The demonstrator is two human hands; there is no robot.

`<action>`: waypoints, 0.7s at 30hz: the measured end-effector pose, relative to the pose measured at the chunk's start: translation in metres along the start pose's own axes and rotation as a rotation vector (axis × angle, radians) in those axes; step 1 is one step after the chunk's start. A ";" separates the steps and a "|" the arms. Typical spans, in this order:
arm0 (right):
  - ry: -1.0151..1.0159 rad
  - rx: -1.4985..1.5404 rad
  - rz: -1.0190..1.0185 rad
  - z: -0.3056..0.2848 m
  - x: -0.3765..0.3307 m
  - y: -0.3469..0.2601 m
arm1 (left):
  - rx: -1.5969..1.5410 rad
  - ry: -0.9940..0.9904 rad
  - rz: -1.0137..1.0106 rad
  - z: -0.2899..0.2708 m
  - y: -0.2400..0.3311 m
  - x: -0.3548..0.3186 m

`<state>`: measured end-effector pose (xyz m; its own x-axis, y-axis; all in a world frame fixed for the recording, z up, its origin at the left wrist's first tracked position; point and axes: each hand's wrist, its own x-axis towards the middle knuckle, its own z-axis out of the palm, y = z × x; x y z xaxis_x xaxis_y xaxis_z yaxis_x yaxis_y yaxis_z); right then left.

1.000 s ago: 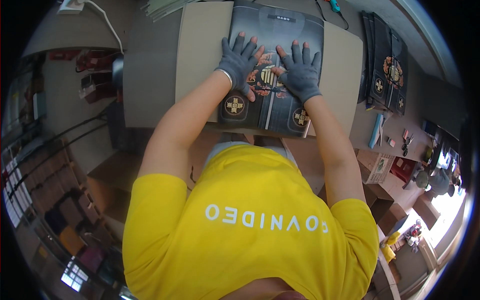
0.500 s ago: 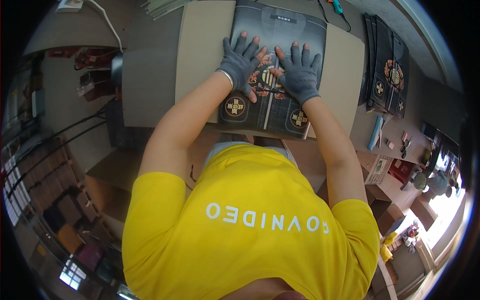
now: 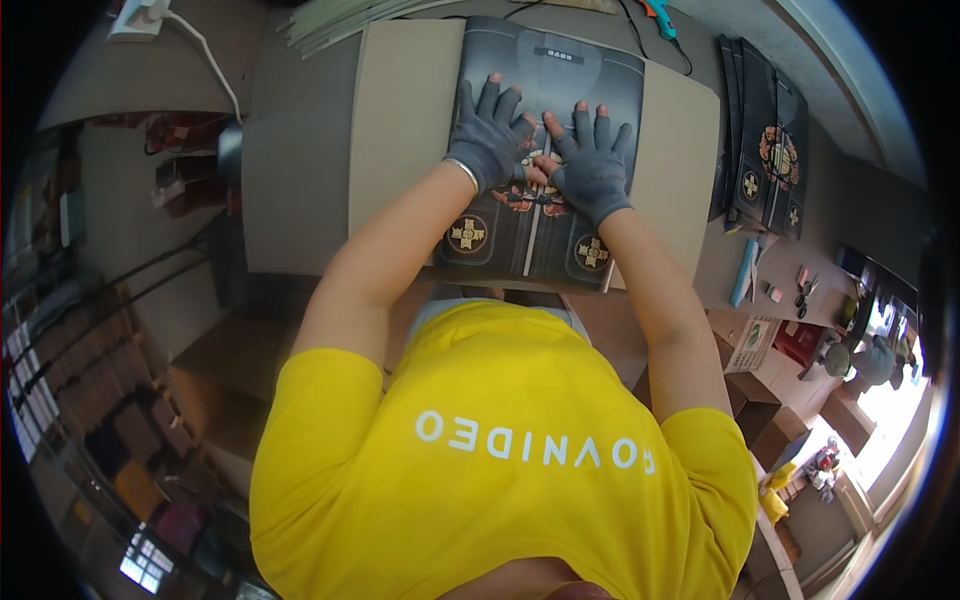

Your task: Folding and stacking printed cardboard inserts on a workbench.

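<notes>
A dark printed sheet [image 3: 510, 245] with gold cross-shaped emblems and red-and-gold artwork lies on a beige board [image 3: 400, 130], bent up slightly along its right edge. Both hands wear grey gloves with bare fingertips. My left hand [image 3: 490, 140] presses flat on the sheet's middle, fingers spread, its thumb pointing toward the centre line. Beside it my right hand [image 3: 595, 165] also lies flat with fingers apart, and its thumb nearly meets the left one. The hands cover much of the central artwork.
At the right lies a stack of similar dark printed pieces [image 3: 770, 150]. Nearer are a light-blue cutter-like tool [image 3: 745, 272] and scissors [image 3: 806, 292]. A teal glue gun [image 3: 660, 18] with a cord sits at the far edge. Pale strips [image 3: 340, 22] lie far left, near a white power socket [image 3: 140, 18].
My left hand has slid slightly right and its thumb has swung up toward my right hand. The whole scene sits slightly lower in the view, as the head has shifted.
</notes>
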<state>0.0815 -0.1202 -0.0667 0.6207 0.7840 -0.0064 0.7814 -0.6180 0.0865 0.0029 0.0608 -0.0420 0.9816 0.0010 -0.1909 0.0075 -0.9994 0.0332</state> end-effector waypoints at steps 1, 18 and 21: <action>0.004 -0.003 0.002 0.000 0.000 0.000 | 0.002 0.005 0.002 0.002 0.001 0.002; 0.041 0.073 -0.011 -0.004 -0.001 0.002 | -0.019 0.142 0.028 0.013 -0.002 0.004; 0.025 0.068 -0.011 -0.005 0.000 0.002 | -0.030 0.113 0.016 0.009 -0.002 0.004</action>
<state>0.0824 -0.1212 -0.0612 0.6106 0.7918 0.0181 0.7915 -0.6108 0.0183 0.0055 0.0620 -0.0522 0.9969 -0.0095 -0.0787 -0.0045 -0.9979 0.0647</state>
